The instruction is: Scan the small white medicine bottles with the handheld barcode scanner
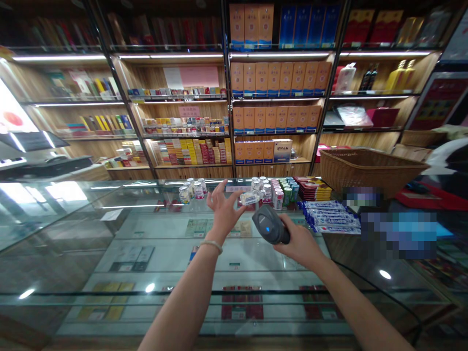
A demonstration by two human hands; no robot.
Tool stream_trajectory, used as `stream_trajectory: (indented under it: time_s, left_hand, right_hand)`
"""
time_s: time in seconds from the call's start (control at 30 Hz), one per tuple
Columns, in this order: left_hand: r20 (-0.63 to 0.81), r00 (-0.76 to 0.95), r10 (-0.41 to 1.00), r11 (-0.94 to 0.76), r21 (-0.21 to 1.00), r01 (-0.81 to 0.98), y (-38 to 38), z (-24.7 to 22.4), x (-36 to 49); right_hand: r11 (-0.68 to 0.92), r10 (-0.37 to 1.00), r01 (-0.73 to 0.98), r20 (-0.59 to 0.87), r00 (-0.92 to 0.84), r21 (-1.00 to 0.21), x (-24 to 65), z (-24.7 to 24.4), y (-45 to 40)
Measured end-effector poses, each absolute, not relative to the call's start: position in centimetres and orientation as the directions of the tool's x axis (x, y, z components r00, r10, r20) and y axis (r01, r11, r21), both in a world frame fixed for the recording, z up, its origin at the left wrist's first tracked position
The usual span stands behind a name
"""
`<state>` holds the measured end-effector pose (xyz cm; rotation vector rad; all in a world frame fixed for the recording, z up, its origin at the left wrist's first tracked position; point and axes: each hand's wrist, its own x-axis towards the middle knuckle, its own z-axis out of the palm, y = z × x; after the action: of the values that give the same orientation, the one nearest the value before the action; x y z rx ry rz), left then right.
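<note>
My left hand [224,209], with a pale bracelet at the wrist, reaches over the glass counter [161,229]. Its thumb and index finger pinch one end of a small clear jar [249,197] with a printed label, turned on its side; the other fingers are raised. In my right hand [302,241] is a dark grey barcode scanner [271,225] with a lit blue light, its head just below and right of the jar. Small white-capped jars [198,189] stand left of my left hand. Beyond the held jar are more small jars [267,192].
Pink cans [278,199], green cans [287,195], red-and-yellow packets [314,189] and blue-and-white packets [329,217] line the counter. A wicker basket [369,168] sits at the right. A black cable [373,287] runs across the right side. Stocked shelves [183,100] stand behind.
</note>
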<state>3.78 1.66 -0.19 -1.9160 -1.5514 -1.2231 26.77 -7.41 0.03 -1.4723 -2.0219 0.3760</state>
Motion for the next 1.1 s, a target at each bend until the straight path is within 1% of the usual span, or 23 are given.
stream_trajectory:
  time_s: [0.07, 0.2, 0.4, 0.67, 0.8, 0.93, 1.0, 1.1]
  left_hand:
    - [0.808, 0.008, 0.589, -0.312, 0.218, 0.925, 1.7, -0.2, 3.8]
    - [0.804, -0.006, 0.595, -0.301, 0.231, 0.925, 1.8, -0.2, 3.8]
    - [0.811, 0.008, 0.585, -0.320, 0.222, 0.921, 1.7, -0.3, 3.8]
    - [0.814, 0.019, 0.580, -0.326, 0.210, 0.922, 1.7, -0.3, 3.7]
    - [0.809, 0.008, 0.588, -0.317, 0.222, 0.922, 1.7, -0.3, 3.8]
    - [0.809, 0.005, 0.588, -0.318, 0.225, 0.921, 1.7, -0.2, 3.8]
    - [0.811, 0.000, 0.586, -0.321, 0.233, 0.918, 1.6, -0.2, 3.7]
    - [0.808, -0.004, 0.589, -0.329, 0.244, 0.912, 1.6, 0.0, 3.7]
  right_hand:
    - [0.342, 0.931, 0.760, 0.308, -0.195, -0.553, 26.7, 0.1, -7.5]
    - [0.323, 0.933, 0.799, 0.312, -0.179, -0.507, 26.8, -0.1, -7.5]
    - [0.320, 0.933, 0.782, 0.319, -0.163, -0.535, 26.9, 0.0, -7.5]
    - [0.329, 0.924, 0.799, 0.345, -0.164, -0.503, 27.0, -0.4, -7.2]
    - [0.302, 0.912, 0.833, 0.395, -0.110, -0.464, 27.2, -0.5, -6.9]
    - [0.270, 0.902, 0.844, 0.428, -0.053, -0.463, 27.4, -0.8, -6.5]
    - [0.323, 0.873, 0.841, 0.480, -0.087, -0.434, 27.5, -1.3, -6.2]
    - [0.441, 0.776, 0.845, 0.601, -0.189, -0.303, 27.5, -2.3, -5.5]
